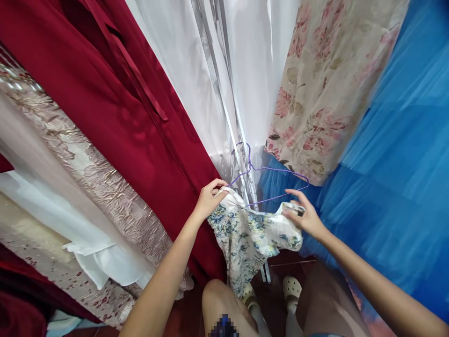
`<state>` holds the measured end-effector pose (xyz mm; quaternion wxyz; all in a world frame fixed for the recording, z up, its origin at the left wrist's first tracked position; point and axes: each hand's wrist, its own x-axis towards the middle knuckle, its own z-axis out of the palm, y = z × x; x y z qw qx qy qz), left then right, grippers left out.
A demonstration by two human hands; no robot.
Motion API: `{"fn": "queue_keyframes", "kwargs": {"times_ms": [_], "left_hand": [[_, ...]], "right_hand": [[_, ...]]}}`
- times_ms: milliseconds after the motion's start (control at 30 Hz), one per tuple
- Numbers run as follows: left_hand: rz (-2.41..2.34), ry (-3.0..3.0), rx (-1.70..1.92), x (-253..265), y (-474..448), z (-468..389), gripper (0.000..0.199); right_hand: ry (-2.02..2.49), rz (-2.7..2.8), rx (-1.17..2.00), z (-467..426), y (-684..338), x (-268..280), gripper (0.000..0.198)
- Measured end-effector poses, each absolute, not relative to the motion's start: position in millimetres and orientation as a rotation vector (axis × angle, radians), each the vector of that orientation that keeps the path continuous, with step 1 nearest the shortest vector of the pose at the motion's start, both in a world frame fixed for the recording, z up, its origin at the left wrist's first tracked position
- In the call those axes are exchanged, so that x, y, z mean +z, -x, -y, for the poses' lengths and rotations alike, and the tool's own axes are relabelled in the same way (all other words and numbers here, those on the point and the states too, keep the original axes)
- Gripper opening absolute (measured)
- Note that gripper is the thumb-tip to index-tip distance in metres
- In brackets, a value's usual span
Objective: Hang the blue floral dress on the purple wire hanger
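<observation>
Purple hanger (277,169) at centre frame; left hand (207,199) pinches floral garment (242,229); right hand (309,219), fingers parted, touches it, grip unclear.

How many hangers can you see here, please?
1: the purple hanger, one end hidden at the floral garment by the left hand; others may be hidden.

Both arms (168,276) angle inward, elbows wide; the left hand (211,198) pinches, thumb close to index finger; the right hand (308,219) spreads thumb and index, its other fingers' grip hard to tell.
</observation>
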<state>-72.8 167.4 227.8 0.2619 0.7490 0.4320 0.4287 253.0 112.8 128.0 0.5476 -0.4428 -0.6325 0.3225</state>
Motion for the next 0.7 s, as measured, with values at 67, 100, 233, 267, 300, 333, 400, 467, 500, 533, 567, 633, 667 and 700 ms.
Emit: {"fn": "queue_keyframes", "kwargs": {"times_ms": [67, 100, 233, 267, 300, 333, 400, 467, 500, 533, 567, 633, 667, 700], "left_hand": [[-1.180, -2.021, 1.173, 227, 74, -165, 0.021], [-1.188, -2.022, 1.178, 226, 74, -164, 0.022], [-1.217, -2.055, 1.185, 225, 70, -161, 0.020], [-1.220, -2.074, 1.192, 225, 69, -160, 0.019], [-1.227, -2.102, 1.203, 225, 68, -159, 0.019], [-1.241, -2.143, 1.213, 225, 69, -159, 0.019], [-1.290, -2.244, 1.233, 227, 71, -157, 0.020], [-1.360, -2.319, 1.265, 230, 77, -154, 0.023], [-1.398, -2.333, 1.286, 231, 81, -153, 0.026], [-1.433, -2.335, 1.310, 232, 85, -153, 0.027], [-1.459, -2.331, 1.334, 233, 89, -152, 0.027], [-1.476, -2.318, 1.351, 233, 96, -151, 0.022], [-1.476, -2.308, 1.339, 232, 99, -152, 0.020], [-1.479, -2.294, 1.320, 230, 102, -152, 0.019]], "right_hand": [[1.014, 1.413, 0.782, -113, -267, 130, 0.076], [1.018, 1.384, 0.766, -116, -272, 133, 0.081], [1.267, 1.408, 0.529, -139, -288, 154, 0.090], [1.340, 1.443, 0.455, -146, -290, 160, 0.088], [1.398, 1.489, 0.394, -152, -293, 165, 0.083], [1.443, 1.542, 0.349, -157, -295, 169, 0.077], [1.521, 1.669, 0.300, -163, -298, 176, 0.063], [1.590, 1.824, 0.293, -161, -301, 186, 0.045], [1.615, 1.900, 0.307, -157, -303, 191, 0.035], [1.627, 1.970, 0.340, -152, -304, 198, 0.026], [1.622, 2.031, 0.401, -145, -305, 206, 0.022], [1.560, 2.117, 0.626, -132, -307, 222, 0.032], [1.503, 2.141, 0.771, -127, -309, 229, 0.037], [1.436, 2.142, 0.895, -123, -310, 236, 0.040]]}}
